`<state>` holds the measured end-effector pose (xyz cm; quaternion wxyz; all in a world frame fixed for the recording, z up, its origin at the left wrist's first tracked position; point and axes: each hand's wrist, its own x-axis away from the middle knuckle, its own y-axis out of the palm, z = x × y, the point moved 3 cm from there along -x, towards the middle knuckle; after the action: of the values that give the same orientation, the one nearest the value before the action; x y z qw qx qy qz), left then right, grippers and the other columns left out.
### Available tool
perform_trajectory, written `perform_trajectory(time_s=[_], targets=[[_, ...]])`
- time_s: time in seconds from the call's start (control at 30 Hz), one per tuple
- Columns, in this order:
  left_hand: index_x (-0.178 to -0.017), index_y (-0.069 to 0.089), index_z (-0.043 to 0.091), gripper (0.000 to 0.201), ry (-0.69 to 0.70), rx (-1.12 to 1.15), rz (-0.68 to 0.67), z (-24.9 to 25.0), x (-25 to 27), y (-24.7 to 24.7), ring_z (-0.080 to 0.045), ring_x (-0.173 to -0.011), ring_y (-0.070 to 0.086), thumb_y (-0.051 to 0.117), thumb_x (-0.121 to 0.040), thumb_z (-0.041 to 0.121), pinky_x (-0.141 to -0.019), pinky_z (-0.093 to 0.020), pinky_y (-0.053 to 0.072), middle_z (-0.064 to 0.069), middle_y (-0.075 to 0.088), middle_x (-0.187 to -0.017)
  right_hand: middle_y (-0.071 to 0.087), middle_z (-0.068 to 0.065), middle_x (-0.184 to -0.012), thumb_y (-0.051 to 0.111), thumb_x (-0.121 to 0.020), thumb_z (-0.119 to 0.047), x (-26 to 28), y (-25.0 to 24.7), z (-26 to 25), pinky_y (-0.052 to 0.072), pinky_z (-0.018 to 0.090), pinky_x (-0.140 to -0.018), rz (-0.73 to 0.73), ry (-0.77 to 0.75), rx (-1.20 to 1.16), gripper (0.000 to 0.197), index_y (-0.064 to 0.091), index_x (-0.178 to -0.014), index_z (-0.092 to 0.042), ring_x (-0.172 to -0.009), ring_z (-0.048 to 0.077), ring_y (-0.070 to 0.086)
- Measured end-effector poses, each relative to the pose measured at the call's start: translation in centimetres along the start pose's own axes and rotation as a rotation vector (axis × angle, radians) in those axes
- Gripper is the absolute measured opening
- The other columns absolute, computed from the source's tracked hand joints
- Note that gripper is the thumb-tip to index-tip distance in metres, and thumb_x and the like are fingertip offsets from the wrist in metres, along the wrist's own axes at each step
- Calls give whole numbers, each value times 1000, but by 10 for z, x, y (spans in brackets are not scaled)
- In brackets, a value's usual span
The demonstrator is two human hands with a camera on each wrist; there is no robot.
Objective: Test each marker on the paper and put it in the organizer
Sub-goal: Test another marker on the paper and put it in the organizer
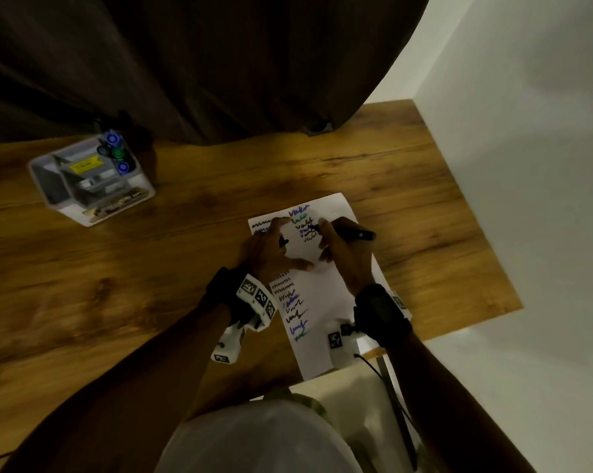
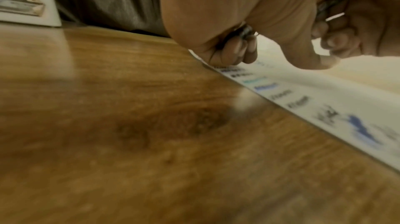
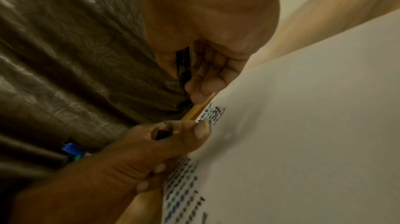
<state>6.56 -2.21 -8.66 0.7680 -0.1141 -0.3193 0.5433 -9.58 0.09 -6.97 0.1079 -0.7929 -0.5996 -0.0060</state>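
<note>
A white paper (image 1: 325, 291) covered with scribbles lies on the wooden table. My right hand (image 1: 344, 254) grips a black marker (image 1: 354, 233) with its tip touching the paper among the upper scribbles. My left hand (image 1: 269, 247) rests on the paper's left edge, fingers curled round the black cap (image 1: 283, 241). The left wrist view shows the cap (image 2: 245, 30) tucked under the curled fingers, with the thumb pressed on the paper (image 2: 324, 90). From the right wrist I see the marker (image 3: 184, 66) held upright. The clear organizer (image 1: 83, 213) stands at the far left, holding several capped markers (image 1: 117, 152).
A dark curtain (image 1: 202, 63) hangs behind the table, close to the organizer. The table (image 1: 151, 285) ends at its right edge by a white wall (image 1: 527, 165). The paper's near end overhangs the table's front edge.
</note>
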Motion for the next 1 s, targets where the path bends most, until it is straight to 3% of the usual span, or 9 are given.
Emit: perform_trajectory(time_s=[0.13,0.27,0.4,0.53,0.6,0.7,0.8,0.93,1.0], targets=[[-115,47,22,80,41,9,62,1,5,-5,-18,-92,65,87,-51,47,-80,-36,56,0,67,-107,72,17,-79,70,-92,-12,1,15,-20,49,23,-47,-205,39,-21,16,71,-93,3,-53,22,65],[-110,47,21,70,59,64,86,2,8,-13,-17,-89,67,87,-56,40,-80,-35,56,-2,69,-103,71,14,-82,67,-92,-7,2,24,-27,50,22,-51,-344,68,-51,4,71,-91,-5,-60,23,66],[-111,47,22,65,72,50,86,-1,11,-24,-6,-75,63,85,-60,36,-66,-15,53,8,65,-91,71,13,-86,65,-94,-9,2,27,-22,50,25,-60,-387,102,-15,14,69,-100,2,-71,24,67],[-108,47,25,61,114,-38,74,0,13,-29,-11,-78,66,82,-62,42,-69,-24,53,9,67,-93,73,6,-82,66,-93,-13,7,33,-26,51,22,-59,-450,91,-18,7,72,-91,-10,-70,17,68],[-106,46,26,60,132,-78,44,0,12,-27,-8,-75,65,81,-62,45,-66,-23,52,11,67,-91,74,9,-83,68,-93,-13,9,37,-26,51,21,-57,-471,88,-10,8,73,-91,-7,-70,17,69],[-103,46,25,50,144,-98,23,-2,13,-25,-7,-73,68,80,-68,35,-65,-25,57,7,70,-90,73,15,-82,73,-89,-13,10,41,-26,52,21,-55,-479,81,13,16,73,-90,3,-68,21,69],[-109,48,18,33,109,41,61,-5,14,-27,3,-61,65,68,-83,14,-56,-15,52,3,63,-78,72,17,-81,74,-88,-9,11,47,-25,53,24,-55,-503,46,-19,18,71,-92,8,-67,25,69],[-121,45,8,42,76,110,37,3,13,-36,-9,-63,65,65,-85,13,-56,-15,50,-3,57,-78,71,21,-81,71,-90,-4,11,53,-26,54,26,-60,-496,2,-84,14,70,-95,9,-68,30,68],[-128,45,-1,36,15,156,-40,10,13,-43,-4,-63,61,52,-94,7,-50,-8,47,1,54,-81,71,21,-82,69,-90,-3,11,52,-26,55,29,-65,-508,-3,-123,15,69,-96,12,-70,31,68]])
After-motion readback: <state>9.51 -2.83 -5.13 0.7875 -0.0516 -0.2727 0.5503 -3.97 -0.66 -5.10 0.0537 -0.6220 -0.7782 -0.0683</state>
